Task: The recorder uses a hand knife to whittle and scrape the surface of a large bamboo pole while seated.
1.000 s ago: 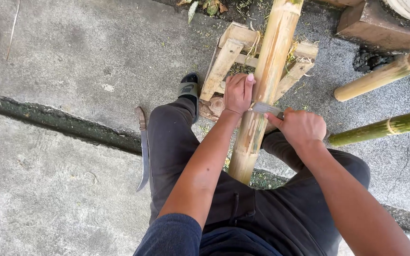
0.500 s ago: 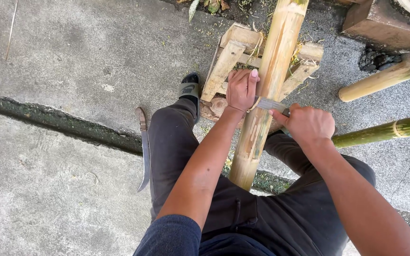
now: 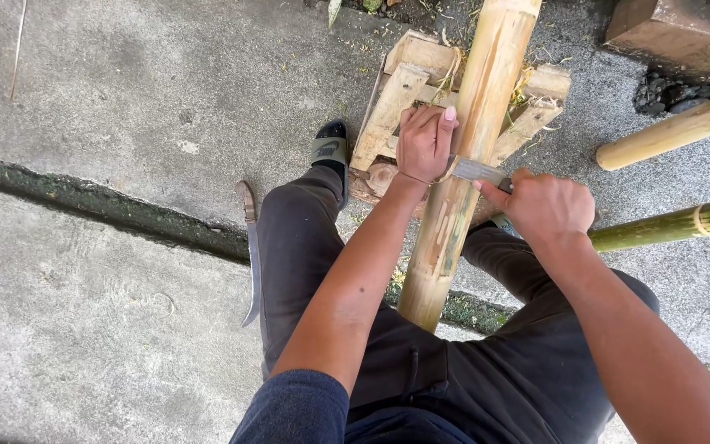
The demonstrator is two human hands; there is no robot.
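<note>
The left hand point(image 3: 423, 144) grips one blade point(image 3: 477, 170) end, the right hand point(image 3: 546, 207) the other, fingers curled, bracing it across the bamboo pole point(image 3: 466, 164).

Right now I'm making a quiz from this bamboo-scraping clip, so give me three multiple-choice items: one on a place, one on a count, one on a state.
1. Where does the long curved knife lie?
A. on the concrete beside the person's left leg
B. on the wooden block
C. across the lap

2. How many bamboo poles lie at the right edge, apart from the thick bamboo pole being worked?
A. none
B. two
C. four

3. How is the flat blade held?
A. lying loose on the ground
B. by the left hand alone
C. across the thick pole, a hand at each end

Answers: 1 A, it rests on the ground just left of the dark trouser leg. 2 B, a tan pole and a green pole show there. 3 C, the left hand and right hand flank the pole.
</note>
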